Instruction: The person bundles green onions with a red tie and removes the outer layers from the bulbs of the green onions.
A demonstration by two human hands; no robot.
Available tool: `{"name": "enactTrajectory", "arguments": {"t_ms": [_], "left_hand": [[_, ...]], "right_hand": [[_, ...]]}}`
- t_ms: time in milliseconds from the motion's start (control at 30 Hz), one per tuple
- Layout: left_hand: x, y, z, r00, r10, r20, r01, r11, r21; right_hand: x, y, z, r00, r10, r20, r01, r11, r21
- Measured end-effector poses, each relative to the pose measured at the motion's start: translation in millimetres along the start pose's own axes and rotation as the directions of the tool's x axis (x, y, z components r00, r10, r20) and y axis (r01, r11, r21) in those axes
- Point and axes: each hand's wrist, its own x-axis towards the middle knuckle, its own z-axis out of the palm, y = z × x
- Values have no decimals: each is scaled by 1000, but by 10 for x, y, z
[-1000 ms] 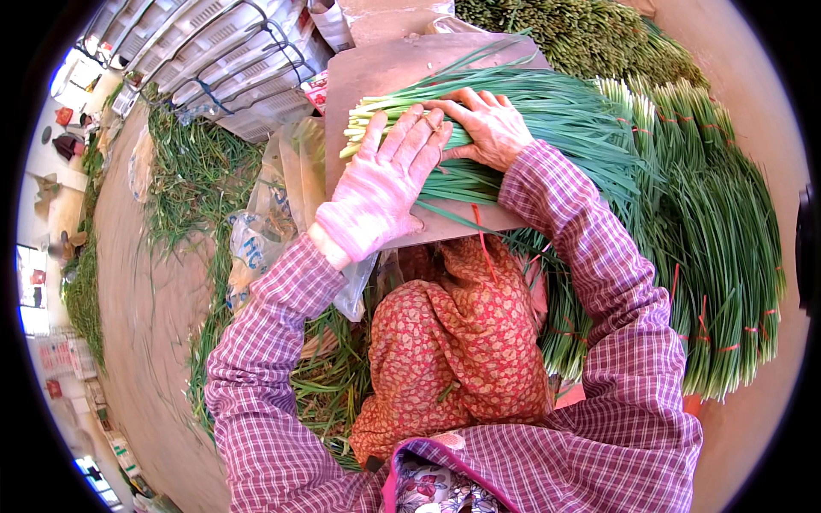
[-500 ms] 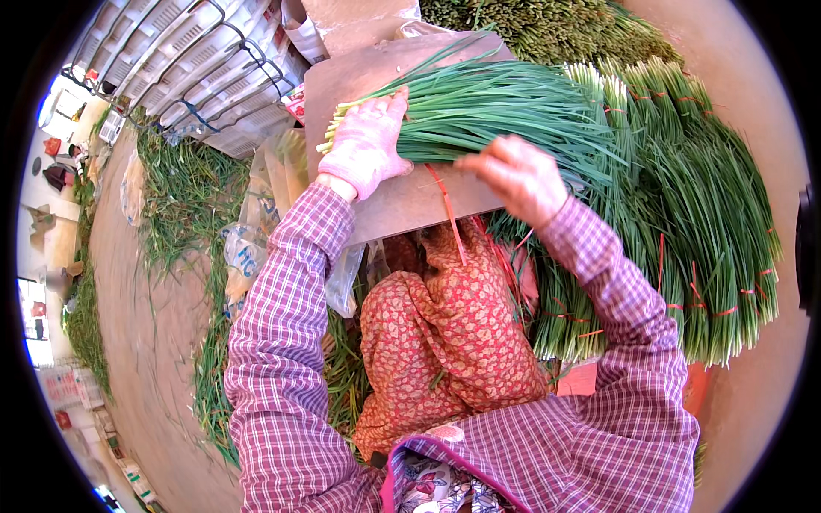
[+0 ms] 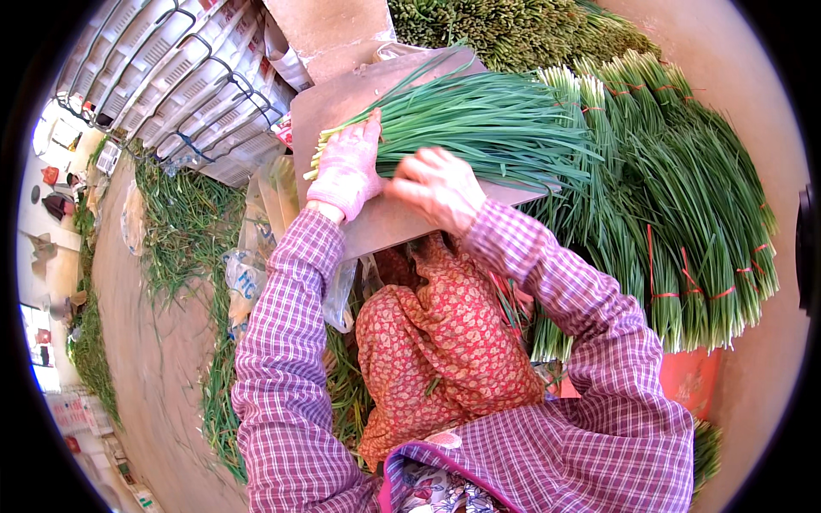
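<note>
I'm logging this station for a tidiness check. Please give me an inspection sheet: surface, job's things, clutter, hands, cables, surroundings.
Surface: brownish board, partly covered.
Job's things: long green stalks lying across it, pale ends at left.
Clutter: loose greens on the floor; plastic bag left of the board.
Hands: gloved left hand at the pale ends; bare right hand blurred, contact unclear.
Cables: nothing seen.
Surroundings: red-banded bundles at right, white crates upper left.

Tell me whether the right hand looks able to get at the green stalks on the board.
Likely yes: the right hand is close to the near side of the green stalks, with nothing visible in between; the left hand covers only part near their pale ends, leaving the leafy length free.
</note>
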Motion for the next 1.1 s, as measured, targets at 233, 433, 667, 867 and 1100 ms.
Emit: {"name": "enactTrajectory", "arguments": {"t_ms": [233,433,667,867,1100], "left_hand": [[2,12,-291,996,-91,-7,81,909,-408],[529,-635,-626,865,-496,-80,254,569,-782],[1058,-233,-64,938,-239,249,238,971,36],[919,-317,108,900,-309,307,332,943,-24],[291,33,134,958,-134,-253,128,991,-42]], "right_hand": [[383,738,258,955,291,-51,-285,953,108],[259,621,411,874,481,65,-479,835,272],[190,594,383,857,516,-1,-502,835,227],[200,453,440,879,469,-90,-440,868,229],[63,380,356,902,387,-194,-336,909,248]]}}
